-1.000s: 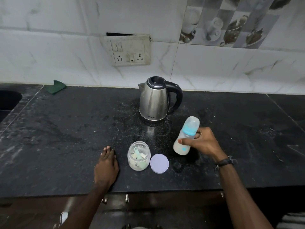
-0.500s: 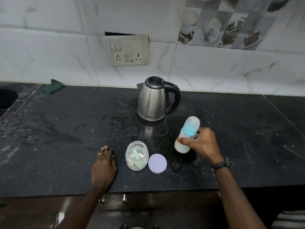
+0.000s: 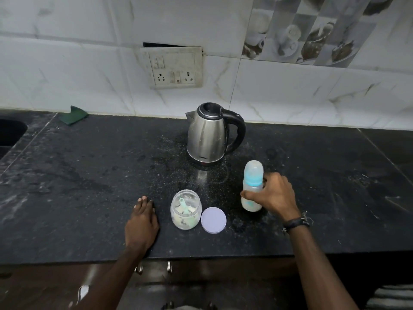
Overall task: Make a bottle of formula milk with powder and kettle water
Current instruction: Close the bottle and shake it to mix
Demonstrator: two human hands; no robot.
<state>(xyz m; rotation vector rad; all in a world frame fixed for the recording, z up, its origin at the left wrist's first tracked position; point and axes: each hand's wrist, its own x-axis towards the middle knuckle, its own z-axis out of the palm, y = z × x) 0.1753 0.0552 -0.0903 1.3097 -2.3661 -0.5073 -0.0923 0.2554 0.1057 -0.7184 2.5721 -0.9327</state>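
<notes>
Right hand (image 3: 276, 194): grips upright, milky plastic bottle (image 3: 252, 186), right of centre.
Left hand (image 3: 143, 222): flat, fingers straight, on speckled black counter (image 3: 67, 175).
Jar (image 3: 186, 209): round, clear, lidless, lower centre.

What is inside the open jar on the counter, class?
Inside the jar lies a pale green scoop resting on whitish powder. The scoop's bowl and how deep the powder goes cannot be seen.

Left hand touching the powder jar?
Apart. The head view shows bare counter between the left hand and the powder jar.
</notes>
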